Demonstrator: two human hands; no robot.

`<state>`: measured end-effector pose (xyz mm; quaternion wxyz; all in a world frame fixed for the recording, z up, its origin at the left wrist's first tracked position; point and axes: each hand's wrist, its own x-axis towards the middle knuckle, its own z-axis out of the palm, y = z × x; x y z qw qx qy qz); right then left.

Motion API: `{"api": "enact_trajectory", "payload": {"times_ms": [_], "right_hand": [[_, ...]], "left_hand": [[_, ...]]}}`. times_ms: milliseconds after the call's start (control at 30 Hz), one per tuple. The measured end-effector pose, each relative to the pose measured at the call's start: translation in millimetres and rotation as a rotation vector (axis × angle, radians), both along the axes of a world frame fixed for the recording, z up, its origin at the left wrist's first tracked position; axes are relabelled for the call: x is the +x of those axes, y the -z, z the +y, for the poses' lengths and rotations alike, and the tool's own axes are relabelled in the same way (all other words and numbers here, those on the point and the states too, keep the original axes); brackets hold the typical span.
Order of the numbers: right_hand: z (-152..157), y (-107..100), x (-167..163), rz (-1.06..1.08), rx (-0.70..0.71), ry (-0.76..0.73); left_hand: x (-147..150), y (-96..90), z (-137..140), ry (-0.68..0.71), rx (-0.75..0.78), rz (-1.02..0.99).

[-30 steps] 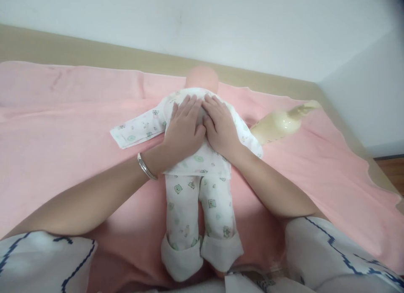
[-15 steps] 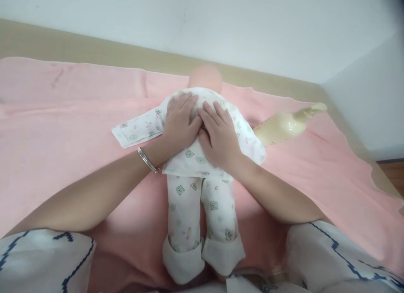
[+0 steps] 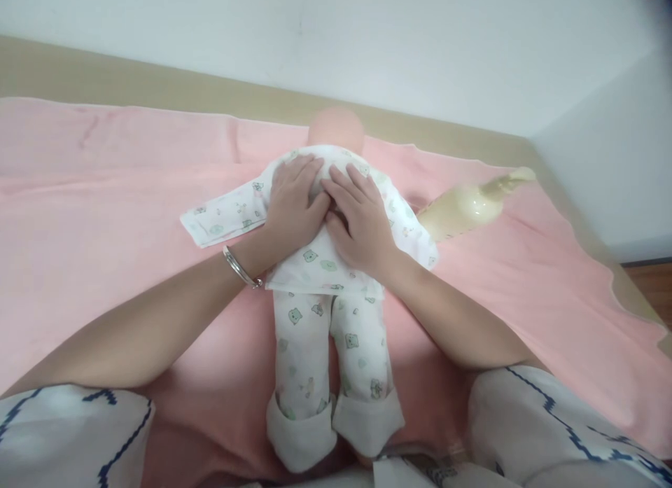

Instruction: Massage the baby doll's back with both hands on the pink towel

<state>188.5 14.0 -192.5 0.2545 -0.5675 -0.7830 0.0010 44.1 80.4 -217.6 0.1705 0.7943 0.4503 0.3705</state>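
A baby doll (image 3: 336,129) lies face down on a pink blanket (image 3: 105,145), its bare head at the far end. It wears a white printed top (image 3: 325,267) and matching trousers (image 3: 304,348) with the cuffs turned up. My left hand (image 3: 297,201) rests flat on the upper left of the doll's back, fingers stretched forward. Beside it, my right hand (image 3: 362,218) lies on the upper right of the back with its fingers spread. The two thumbs come close together at the middle. A silver bangle (image 3: 240,267) circles my left wrist. The doll's face is hidden.
To the right of the doll lies a glossy pale-yellow bottle-like object (image 3: 472,204), narrow at its far end, its near end behind the sleeve. A tan board edge (image 3: 157,85) runs behind the blanket, with a white wall (image 3: 336,40) beyond.
The whole scene sits slightly further left in the view, as from a small head movement. Both hands stay on the doll's back in nearly the same pose.
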Motion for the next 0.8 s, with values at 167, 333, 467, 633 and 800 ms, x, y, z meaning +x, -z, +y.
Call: {"api": "enact_trajectory", "payload": {"times_ms": [167,333,467,633,800], "right_hand": [[0.1,-1.3,-0.3,0.002,-0.011,-0.004],[-0.2,-1.1,-0.2,0.01,0.0,-0.004],[-0.6,-1.0,0.3,0.021,-0.001,-0.005],[-0.3,-1.5,1.1,0.019,-0.013,-0.007],[0.0,-1.1,1.1,0.003,0.0,-0.003]], "left_hand": [[-0.3,2.1,0.5,0.007,-0.003,-0.014],[-0.9,2.1,0.6,0.014,0.008,-0.029],[-0.8,-0.1,-0.9,0.009,-0.023,-0.01],[-0.6,-0.1,-1.1,0.007,-0.01,-0.034],[-0.1,-0.5,-1.0,-0.004,-0.02,-0.018]]}}
